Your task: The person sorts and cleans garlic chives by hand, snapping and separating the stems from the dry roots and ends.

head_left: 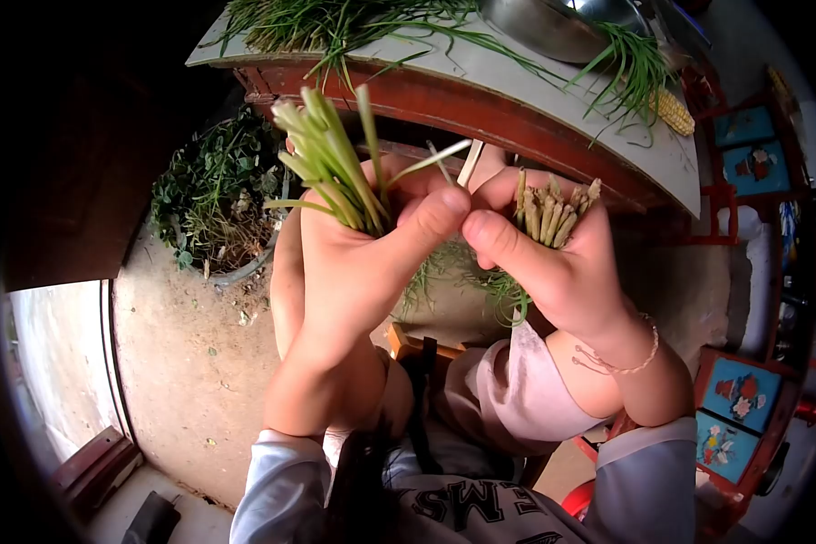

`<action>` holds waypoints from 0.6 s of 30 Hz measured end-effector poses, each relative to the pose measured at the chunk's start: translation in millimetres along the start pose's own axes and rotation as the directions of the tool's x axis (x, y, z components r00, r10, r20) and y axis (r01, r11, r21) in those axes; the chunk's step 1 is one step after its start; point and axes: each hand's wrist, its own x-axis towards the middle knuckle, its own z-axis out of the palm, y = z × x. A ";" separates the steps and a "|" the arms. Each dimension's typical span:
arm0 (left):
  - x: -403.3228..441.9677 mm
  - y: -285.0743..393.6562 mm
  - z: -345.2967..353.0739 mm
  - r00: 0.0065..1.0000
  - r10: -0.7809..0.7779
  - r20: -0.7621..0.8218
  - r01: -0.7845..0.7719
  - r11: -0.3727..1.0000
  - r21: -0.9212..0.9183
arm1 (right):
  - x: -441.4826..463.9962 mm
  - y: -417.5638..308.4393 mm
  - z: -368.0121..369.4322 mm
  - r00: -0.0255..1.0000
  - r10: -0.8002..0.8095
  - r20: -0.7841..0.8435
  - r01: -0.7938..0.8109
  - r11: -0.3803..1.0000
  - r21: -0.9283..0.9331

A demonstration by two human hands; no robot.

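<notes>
My left hand (358,272) is closed around a bunch of chives (335,172) with pale green stem ends pointing up. Wrapped in my right hand (562,276) is a second bunch of chives (548,216), whose stem ends look brown and rough. Green leaves hang below the hands. Both thumbs meet in the middle, where a single pale stem (470,165) sticks up between the fingertips. Which hand grips that stem is hard to make out.
A table (535,100) ahead carries a pile of loose chives (299,23), a metal bowl (562,32), another clump of chives (630,68) and a corn cob (673,113). A basin of plant trimmings (222,199) stands on the floor at left. Cabinets (739,390) line the right.
</notes>
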 end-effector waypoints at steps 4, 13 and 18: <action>0.1 -1.2 7.7 0.999 -0.029 -0.038 0.027 0.999 -0.037 | 0.4 -1.9 1.4 0.999 0.026 -0.027 -0.021 0.985 0.172; 0.0 -2.5 7.7 0.998 0.018 -0.053 -0.013 0.996 0.084 | -0.5 -5.0 3.9 0.992 0.116 -0.043 -0.098 0.950 0.297; 0.0 -3.8 9.9 0.996 0.063 -0.064 -0.057 0.994 0.098 | -0.3 -3.4 1.8 0.990 0.135 -0.044 -0.120 0.961 0.249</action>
